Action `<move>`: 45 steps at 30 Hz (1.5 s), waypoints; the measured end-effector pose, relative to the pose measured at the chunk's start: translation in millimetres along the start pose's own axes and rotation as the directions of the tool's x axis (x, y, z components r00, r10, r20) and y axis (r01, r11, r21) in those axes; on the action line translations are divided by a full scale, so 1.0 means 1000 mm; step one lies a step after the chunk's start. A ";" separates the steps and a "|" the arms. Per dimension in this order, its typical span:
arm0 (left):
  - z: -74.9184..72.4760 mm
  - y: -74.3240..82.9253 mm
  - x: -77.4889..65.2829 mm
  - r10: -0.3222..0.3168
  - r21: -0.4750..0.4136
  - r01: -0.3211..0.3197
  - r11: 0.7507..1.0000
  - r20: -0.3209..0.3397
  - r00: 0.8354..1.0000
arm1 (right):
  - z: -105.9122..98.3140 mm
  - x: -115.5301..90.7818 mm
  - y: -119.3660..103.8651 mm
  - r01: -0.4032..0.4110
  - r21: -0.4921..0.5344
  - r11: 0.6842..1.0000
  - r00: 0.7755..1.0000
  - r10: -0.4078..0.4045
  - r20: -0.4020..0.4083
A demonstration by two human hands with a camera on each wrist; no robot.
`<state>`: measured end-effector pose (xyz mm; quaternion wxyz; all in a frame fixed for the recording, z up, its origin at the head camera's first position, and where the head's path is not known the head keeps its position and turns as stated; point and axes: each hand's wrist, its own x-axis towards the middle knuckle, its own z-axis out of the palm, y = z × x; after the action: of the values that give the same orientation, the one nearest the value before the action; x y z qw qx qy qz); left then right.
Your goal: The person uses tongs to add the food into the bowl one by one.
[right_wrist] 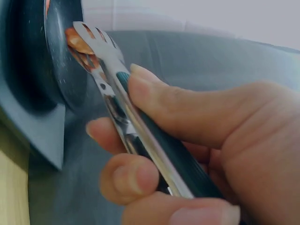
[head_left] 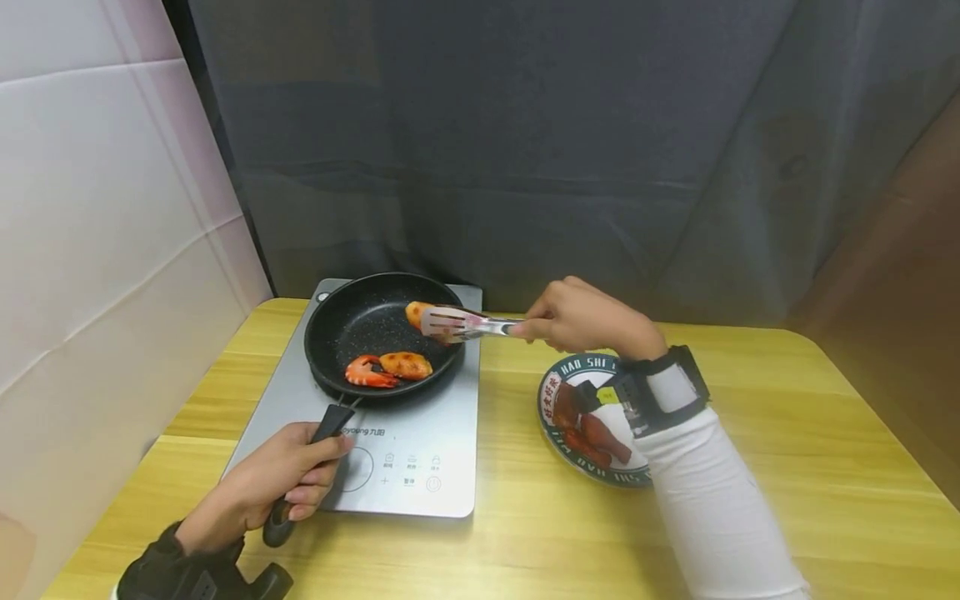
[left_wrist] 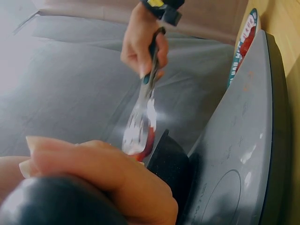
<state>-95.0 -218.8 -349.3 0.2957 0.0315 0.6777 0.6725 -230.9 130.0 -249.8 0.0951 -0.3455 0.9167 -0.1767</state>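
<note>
My left hand (head_left: 288,475) grips the handle (head_left: 330,423) of a black frying pan (head_left: 367,321) that sits on a silver induction cooktop (head_left: 450,450). A red and white shrimp (head_left: 367,372) and a browned piece that looks like a chicken wing (head_left: 406,365) lie at the pan's near side. My right hand (head_left: 581,317) holds metal food tongs (right_wrist: 140,126) with dark grips, fingers and thumb curled round them. Between the slotted tong ends is another browned piece (right_wrist: 78,41), over the pan's right side. Whether it touches the pan, I cannot tell.
To the right, a round plate (head_left: 551,429) with a lettered green rim stands on the wooden table (head_left: 787,433), partly hidden by the right wrist. Reddish-brown drumstick-like pieces (head_left: 606,437) and a dark piece lie on it. A grey curtain (head_left: 570,150) hangs behind; a white panel (head_left: 97,217) stands left.
</note>
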 end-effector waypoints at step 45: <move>0.004 0.001 0.005 0.007 -0.006 -0.007 1.000 0.011 1.000 | 0.050 0.083 -0.090 -0.262 -0.038 0.964 0.960 0.264 0.092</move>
<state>-97.5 -213.0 -350.0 0.2971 0.0367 0.6741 0.6752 -223.9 -1.6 -265.4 0.1574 -0.2299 0.9510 -0.1338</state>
